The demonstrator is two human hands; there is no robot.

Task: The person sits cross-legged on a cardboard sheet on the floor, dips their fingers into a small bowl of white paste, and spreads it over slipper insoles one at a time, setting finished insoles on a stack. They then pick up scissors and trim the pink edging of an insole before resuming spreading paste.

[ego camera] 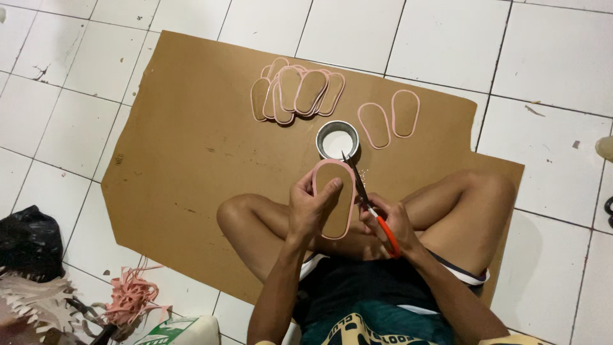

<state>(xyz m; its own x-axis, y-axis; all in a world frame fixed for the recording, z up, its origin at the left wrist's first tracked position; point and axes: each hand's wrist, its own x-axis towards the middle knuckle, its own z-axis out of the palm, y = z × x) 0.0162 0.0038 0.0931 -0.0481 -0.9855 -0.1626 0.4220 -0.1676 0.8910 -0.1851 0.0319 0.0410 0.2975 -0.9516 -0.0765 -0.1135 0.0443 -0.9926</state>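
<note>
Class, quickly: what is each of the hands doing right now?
Left hand: closed on the pink-edged brown sole piece.
Right hand: closed on the orange-handled scissors, blades at the sole's edge.

A person sits cross-legged, seen from above, bare knees spread wide to either side and both forearms reaching forward over the lap. The left hand (311, 206) is raised with fingers curled and the thumb pressed forward, gripping firmly. The right hand (391, 223) sits just beside it, slightly lower, fingers closed in a tight grip with knuckles facing up. Both wrists are bent gently inward, bringing the hands near each other.
</note>
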